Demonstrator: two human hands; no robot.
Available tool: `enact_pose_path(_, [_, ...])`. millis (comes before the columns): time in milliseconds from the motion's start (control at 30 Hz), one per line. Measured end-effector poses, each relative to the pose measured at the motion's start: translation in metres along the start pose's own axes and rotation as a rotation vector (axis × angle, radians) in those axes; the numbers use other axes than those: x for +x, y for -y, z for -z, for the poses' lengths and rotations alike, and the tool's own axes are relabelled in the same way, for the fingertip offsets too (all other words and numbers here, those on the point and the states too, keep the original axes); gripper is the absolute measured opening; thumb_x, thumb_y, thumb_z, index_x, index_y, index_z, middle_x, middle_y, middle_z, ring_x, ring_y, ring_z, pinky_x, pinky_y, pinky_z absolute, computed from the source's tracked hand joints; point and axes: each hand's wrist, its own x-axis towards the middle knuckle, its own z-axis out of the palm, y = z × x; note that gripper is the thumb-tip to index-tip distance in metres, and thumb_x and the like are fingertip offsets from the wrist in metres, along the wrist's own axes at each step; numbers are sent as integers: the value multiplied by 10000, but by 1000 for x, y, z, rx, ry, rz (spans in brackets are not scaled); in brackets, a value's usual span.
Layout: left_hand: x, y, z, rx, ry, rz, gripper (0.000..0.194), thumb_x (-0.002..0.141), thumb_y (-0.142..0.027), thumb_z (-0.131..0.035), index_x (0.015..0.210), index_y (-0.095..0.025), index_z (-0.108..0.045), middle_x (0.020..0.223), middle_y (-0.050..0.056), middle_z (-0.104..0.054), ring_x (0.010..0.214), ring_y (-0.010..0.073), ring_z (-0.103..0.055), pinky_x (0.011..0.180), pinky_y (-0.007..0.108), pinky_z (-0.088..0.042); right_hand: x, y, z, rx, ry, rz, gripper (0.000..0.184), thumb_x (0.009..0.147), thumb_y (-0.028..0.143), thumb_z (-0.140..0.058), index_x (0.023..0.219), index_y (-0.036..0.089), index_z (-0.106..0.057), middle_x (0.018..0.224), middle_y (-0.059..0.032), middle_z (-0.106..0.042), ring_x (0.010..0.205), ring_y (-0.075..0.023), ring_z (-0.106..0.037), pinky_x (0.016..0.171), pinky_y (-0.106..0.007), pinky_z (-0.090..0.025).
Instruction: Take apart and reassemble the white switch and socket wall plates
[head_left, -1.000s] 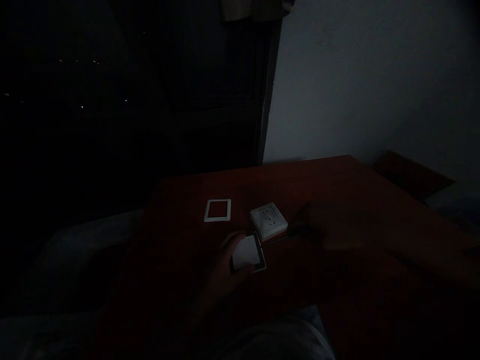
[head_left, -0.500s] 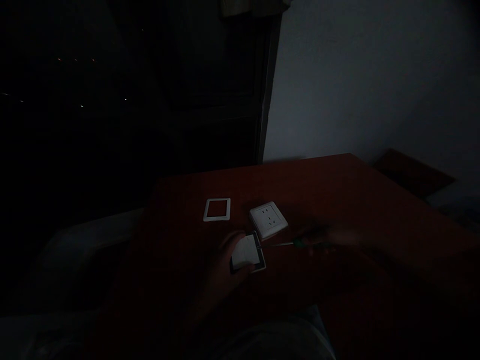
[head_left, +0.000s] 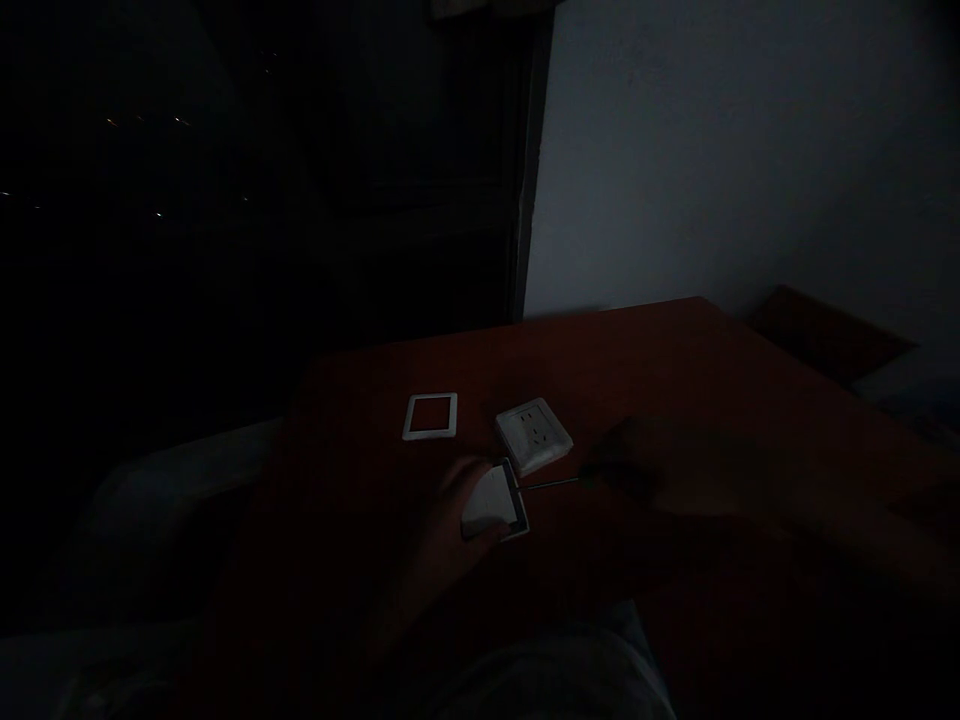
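Note:
The scene is very dark. My left hand (head_left: 442, 530) grips a white switch panel (head_left: 491, 503) and holds it on the reddish-brown table (head_left: 675, 360). My right hand (head_left: 675, 470) is closed round the handle of a screwdriver (head_left: 555, 483), whose thin metal shaft points left, with its tip at the switch panel's right edge. Just behind the panel a white wall socket (head_left: 533, 433) lies face up. A white square frame (head_left: 430, 416) lies flat to its left.
A pale wall (head_left: 712, 170) rises behind the table on the right and a dark door or cabinet (head_left: 420, 180) stands at the left. A low wooden piece (head_left: 825, 335) sits at the far right. Pale fabric (head_left: 172, 470) lies left of the table.
My right hand has shifted left with the screwdriver, bringing its tip up to the switch panel. My left hand has tilted the panel slightly. The view has drifted a little.

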Motion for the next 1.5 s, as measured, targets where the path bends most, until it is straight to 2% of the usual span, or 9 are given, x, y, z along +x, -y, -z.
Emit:
enact_pose_path(133, [0,4,0,-34,20,-17,609,755,-251,-676,1325,-234,-464,1407,83,-422,1273,276,-432,1065,413,-377,26,-26,10,203,296,-178,387,878,425,-487,1003,125,-696,689,-41,-647,495,-110,-547,438,-205,-387])
enact_pose_path(233, [0,5,1,-43,29,-26,627,756,-269,-683,1339,-238,-452,1411,85,-418,1277,281,-426,1074,425,-365,39,-44,9,339,360,-231,411,837,463,-527,989,109,-671,642,-9,-594,442,-78,-502,401,-183,-378])
enact_pose_path(367, [-2,2,1,-58,47,-27,641,745,-273,-701,1338,-257,-457,1424,75,-412,1292,290,-411,1086,438,-350,38,-52,-2,476,394,-244,397,835,495,-532,864,115,-642,602,10,-570,409,-72,-502,409,-196,-420])
enact_pose_path(667, [1,-4,4,-71,35,-30,626,689,-262,-741,1273,-253,-515,1353,76,-484,1244,291,-461,1056,435,-387,9,-52,-27,476,281,-218,500,875,596,-473,931,126,-636,730,-31,-614,533,-88,-554,474,-198,-431])
enact_pose_path(900, [5,-13,12,-111,-151,-33,510,725,-284,-725,1195,-251,-530,1304,63,-486,1205,254,-493,1010,388,-435,-7,-45,-35,469,212,-240,537,881,623,-442,1027,153,-656,768,-42,-630,580,-106,-570,514,-217,-448])
enact_pose_path(1067, [20,4,44,151,-313,49,421,805,-379,-653,1187,-256,-528,1213,45,-516,1123,251,-535,954,398,-458,-15,-49,-43,440,119,-251,531,895,613,-418,936,138,-652,764,-55,-638,569,-117,-581,491,-223,-443])
enact_pose_path(1200, [42,24,61,392,-317,109,441,816,-474,-616,1174,-226,-545,1128,71,-549,1044,273,-564,871,386,-474,-17,-46,-48,437,79,-219,500,902,592,-424,864,149,-654,734,-42,-629,559,-115,-567,487,-224,-436])
enact_pose_path(1367, [67,32,55,601,-278,95,423,821,-510,-595,1105,-196,-584,1096,111,-572,1056,310,-539,893,414,-433,-19,-36,-46,492,77,-193,449,912,561,-433,888,173,-658,748,-32,-630,607,-126,-579,500,-218,-439])
enact_pose_path(1500, [70,31,50,675,-293,123,493,801,-575,-594,1109,-189,-587,1103,130,-569,1067,345,-518,898,465,-420,-21,-33,-44,455,78,-199,421,918,538,-434,985,192,-664,802,-43,-646,663,-148,-598,534,-236,-454])
